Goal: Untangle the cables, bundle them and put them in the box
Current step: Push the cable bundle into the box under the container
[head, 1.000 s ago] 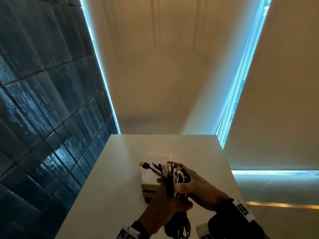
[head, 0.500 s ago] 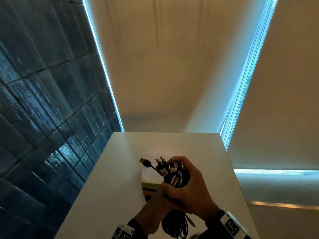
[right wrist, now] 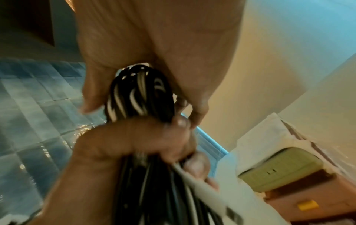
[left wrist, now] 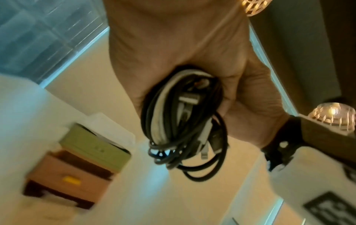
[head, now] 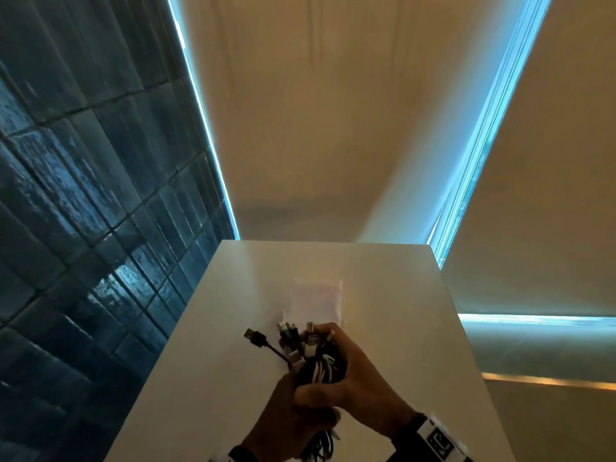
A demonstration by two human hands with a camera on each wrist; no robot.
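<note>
A bundle of black and white cables [head: 313, 348] is held above the white table [head: 213, 378], with several plug ends fanning out at its top. One USB plug [head: 254, 337] sticks out to the left. My left hand [head: 305, 415] grips the bundle from below. Just above it, my right hand [head: 330, 365] wraps the bundle's upper part. In the left wrist view the looped ends of the cables [left wrist: 183, 124] hang below the palm. An olive-green box [left wrist: 96, 146] sits on a brown box [left wrist: 67, 179]. In the head view both boxes are hidden behind my hands.
Something white [head: 316, 300], blurred, lies on the table just beyond my hands. A dark tiled wall [head: 83, 228] runs along the table's left side. Pale blinds [head: 316, 128] hang behind the far edge. The right edge of the table [head: 466, 345] drops to the floor.
My right hand has closed from loosely spread fingers to a full wrap round the top of the bundle. Both hands now cover the boxes in the head view.
</note>
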